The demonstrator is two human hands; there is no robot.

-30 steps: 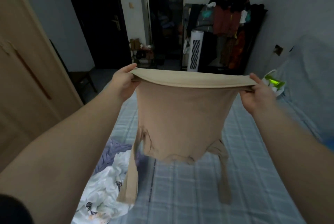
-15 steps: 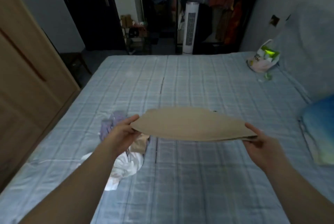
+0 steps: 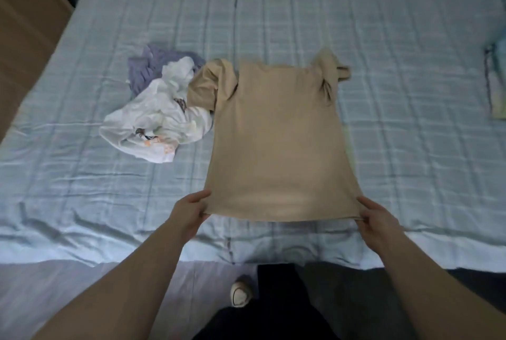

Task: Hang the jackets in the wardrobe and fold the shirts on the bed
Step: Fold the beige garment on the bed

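Overall level: dim, with a cool bluish cast over the whole bed [image 3: 383,93].
Light source: out of frame; the near edge of the sheet is the palest band and the far side is duller.
Soft highlight: a faint pale patch sits on the lower half of the beige shirt [image 3: 276,147].
Shadows: soft-edged; a thin dark line lies under the shirt's hem between the 2 hands, and the floor strip [image 3: 356,298] below the bed is nearly black and without detail.
Sharpness: soft throughout; the sheet's check lines smear, and the print on the white garment [image 3: 156,126] is blurred.
Edge distortion: the wide lens bows the sheet lines outward and stretches both forearms at the bottom corners.
Corners: the wooden panel [image 3: 24,24] at upper left is murky.
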